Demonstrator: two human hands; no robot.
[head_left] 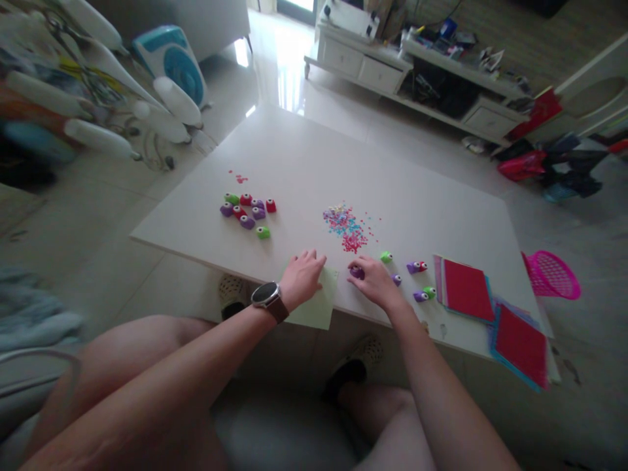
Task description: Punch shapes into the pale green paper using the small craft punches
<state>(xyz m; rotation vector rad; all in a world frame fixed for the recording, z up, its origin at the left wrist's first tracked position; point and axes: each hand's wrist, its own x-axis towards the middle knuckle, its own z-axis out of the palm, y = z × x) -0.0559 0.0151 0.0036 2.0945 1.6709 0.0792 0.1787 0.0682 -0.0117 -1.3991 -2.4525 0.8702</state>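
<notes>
My left hand (pixel 303 278) lies with spread fingers on a pale green sheet of paper (pixel 320 309) at the table's near edge. Just right of the sheet, my right hand (pixel 377 281) has its fingers closed around a small purple craft punch (pixel 356 272), partly hidden by them. Beside that hand are a green punch (pixel 386 257) and another purple punch (pixel 396 280). Beyond both hands lies a pile of tiny paper cutouts (pixel 346 229) in pink, red, blue and pale tones.
Several more punches (pixel 246 222) are grouped on the left of the white table (pixel 294 150). Others, including a purple one (pixel 420 296), are at right near two stacks of coloured paper (pixel 468 289) (pixel 520 347). A pink basket (pixel 554 275) stands past the right edge.
</notes>
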